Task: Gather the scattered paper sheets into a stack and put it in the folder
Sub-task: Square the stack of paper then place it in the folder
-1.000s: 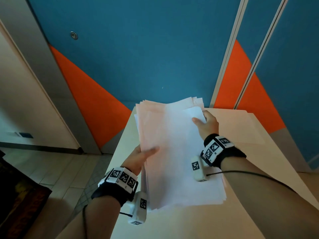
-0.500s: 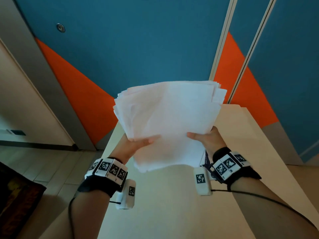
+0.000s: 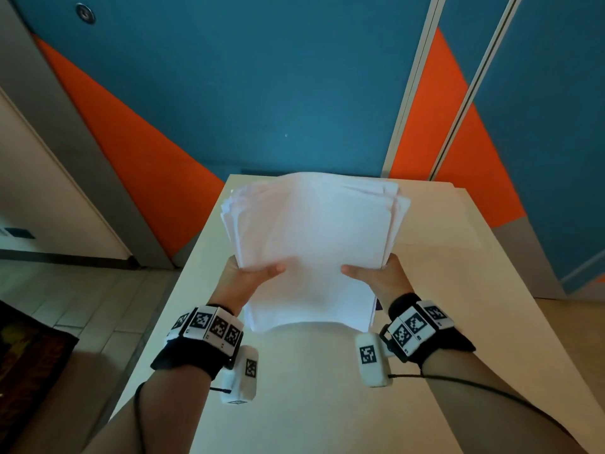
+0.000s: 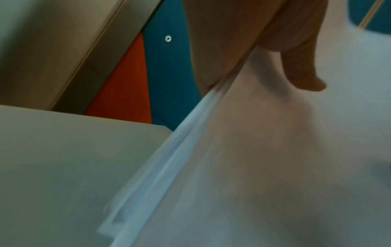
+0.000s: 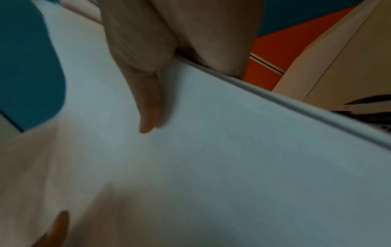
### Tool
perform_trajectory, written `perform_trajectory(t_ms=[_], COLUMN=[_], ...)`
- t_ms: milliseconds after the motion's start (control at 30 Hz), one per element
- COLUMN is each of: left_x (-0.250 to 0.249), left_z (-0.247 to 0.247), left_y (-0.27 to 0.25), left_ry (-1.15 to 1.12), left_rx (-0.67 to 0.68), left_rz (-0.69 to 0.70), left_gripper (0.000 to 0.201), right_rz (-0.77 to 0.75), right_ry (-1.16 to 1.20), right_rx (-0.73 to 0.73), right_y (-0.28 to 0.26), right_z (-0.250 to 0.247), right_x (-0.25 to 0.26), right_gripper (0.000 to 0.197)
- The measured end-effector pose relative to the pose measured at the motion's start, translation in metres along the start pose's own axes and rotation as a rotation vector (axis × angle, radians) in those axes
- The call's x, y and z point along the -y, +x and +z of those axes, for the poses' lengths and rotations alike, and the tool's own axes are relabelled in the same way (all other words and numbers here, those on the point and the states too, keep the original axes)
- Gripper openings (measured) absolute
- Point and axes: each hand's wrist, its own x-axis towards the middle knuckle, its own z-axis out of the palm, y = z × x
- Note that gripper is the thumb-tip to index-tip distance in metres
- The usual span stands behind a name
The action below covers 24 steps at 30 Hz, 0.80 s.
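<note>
A stack of white paper sheets (image 3: 314, 237) is held over the cream table (image 3: 294, 388), its edges not quite flush. My left hand (image 3: 258, 273) grips the stack's left side, thumb on top and fingers underneath. My right hand (image 3: 366, 273) grips the right side the same way. In the left wrist view my thumb (image 4: 304, 75) lies on the top sheet (image 4: 275, 167), with the fanned sheet edges blurred. In the right wrist view my thumb (image 5: 148, 108) presses the stack (image 5: 232, 150). I cannot tell if the near edge touches the table. A flat cream folder-like sheet (image 3: 442, 224) lies to the right.
The table is narrow, its left edge (image 3: 196, 257) dropping to a tiled floor (image 3: 82, 306). A blue and orange wall (image 3: 262, 93) stands close behind the far edge. A small dark item (image 3: 378, 304) shows under the stack by my right wrist.
The stack was tipped up and turned between my hands, then came down lower over the table. My right hand shifted from the far end to the right side; both hands still hold it.
</note>
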Motion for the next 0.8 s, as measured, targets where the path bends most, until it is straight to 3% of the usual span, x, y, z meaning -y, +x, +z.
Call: perform_trajectory(t_ms=[67,167,300,400,467,600,667,733,800], left_x=[0.0,0.012,0.017,0.023,0.021,0.012,0.011,0.007,0.002], left_z=[-0.003,-0.003,0.001,-0.012,-0.018,-0.004,0.007,0.009,-0.012], left_y=[0.002,0.007,0.007,0.016,0.02,0.015,0.007,-0.001,-0.003], left_ry=[0.008,-0.061,-0.102,-0.112,-0.247,-0.497,-0.493,-0.474,-0.507], left_rx=[0.07,0.069,-0.119,-0.252,-0.277,-0.17,-0.08,0.002,0.037], left_rz=[-0.013,-0.09,-0.136,-0.16,-0.184,-0.251,-0.249,-0.207,-0.094], left_gripper=[0.045,0.058,0.029,0.047,0.058,0.042,0.034,0.057,0.066], right_rz=[-0.032,-0.055,-0.031,-0.042,-0.057,0.05,0.048,-0.003,-0.111], right_ry=[-0.007,-0.011,-0.035,-0.062,0.023,0.593,0.654,0.644,0.618], right_rx=[0.046,0.064,0.119,0.313,0.317,0.19,0.182,0.127,0.121], right_y=[0.001,-0.002,0.003,-0.003,-0.006,-0.007,-0.011,-0.013,-0.014], right_z=[-0.002,0.001,-0.002,-0.014,-0.023,-0.015,-0.001,0.002,-0.012], right_x=[0.0,-0.012,-0.019,-0.014,-0.016,-0.027,-0.026,-0.02,-0.008], right_gripper=[0.034,0.028,0.041,0.039,0.061,0.089,0.098,0.101,0.091])
